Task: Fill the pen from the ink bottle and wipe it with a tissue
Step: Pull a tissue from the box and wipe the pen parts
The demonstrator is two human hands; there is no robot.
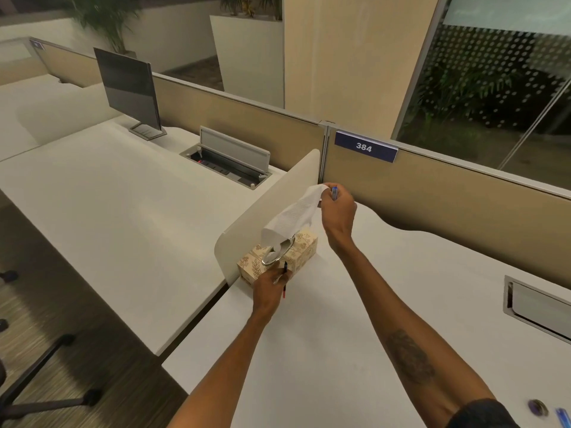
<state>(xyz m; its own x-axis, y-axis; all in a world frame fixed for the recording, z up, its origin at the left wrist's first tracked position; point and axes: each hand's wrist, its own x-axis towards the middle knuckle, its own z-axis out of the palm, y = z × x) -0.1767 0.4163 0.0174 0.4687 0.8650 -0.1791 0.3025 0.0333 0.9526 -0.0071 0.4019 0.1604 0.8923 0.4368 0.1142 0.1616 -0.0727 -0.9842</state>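
White office bench carries everything. Right hand keeps a narrow grip on the tissue top, along with a blue piece. From there the sheet trails toward 7 o'clock into the tissue box. Further that way, left hand holds the pen against the box, its long axis 12-to-6.

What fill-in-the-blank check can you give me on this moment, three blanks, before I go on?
The right hand draws a ____ up out of the tissue box. The left hand, resting against that box, holds a ____. The blue sign on the partition reads ____.
Missing: tissue; pen; 384.
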